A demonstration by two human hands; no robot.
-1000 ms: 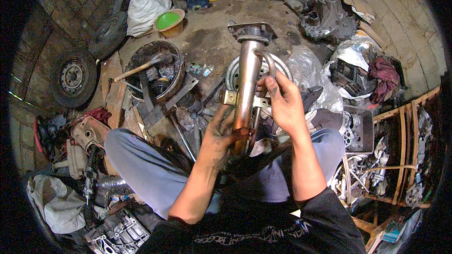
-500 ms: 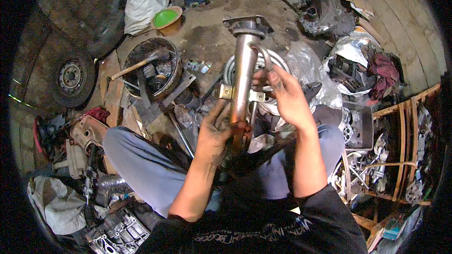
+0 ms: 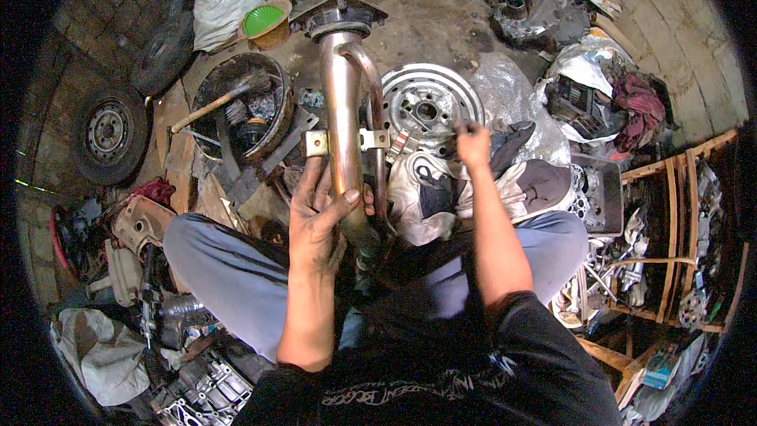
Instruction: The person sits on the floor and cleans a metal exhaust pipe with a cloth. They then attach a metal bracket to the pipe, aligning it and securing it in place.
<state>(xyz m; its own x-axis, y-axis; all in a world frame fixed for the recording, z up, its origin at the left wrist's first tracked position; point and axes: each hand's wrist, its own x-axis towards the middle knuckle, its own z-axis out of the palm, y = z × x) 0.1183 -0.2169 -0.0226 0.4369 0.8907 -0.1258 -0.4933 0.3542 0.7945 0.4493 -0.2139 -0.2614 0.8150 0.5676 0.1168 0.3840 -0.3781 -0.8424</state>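
Note:
My left hand (image 3: 319,209) grips the lower part of a shiny metal pipe (image 3: 341,102), its fingers and thumb wrapped round it. The pipe stands tilted up before me, with a dark flange at its upper end, a thinner side tube and two small brackets. Its lower end is in shadow between my legs. Over the silver wheel rim (image 3: 430,83), away from the pipe, my right hand (image 3: 474,148) has its dark fingers curled together. What they hold, if anything, is too small to make out. Stained white and dark cloth (image 3: 422,201) lies just below that hand.
Left of the pipe stands a round tub (image 3: 272,83) with a hammer-like wooden handle (image 3: 209,110) across it. Farther off are a green bowl (image 3: 264,20) and a large gearbox-like casing (image 3: 520,4). A wooden rack (image 3: 670,229) of parts stands at the right.
My right hand has let go of the pipe's side tube and moved right and down over the wheel rim. My left hand has shifted left with the pipe, uncovering the rim and cloth.

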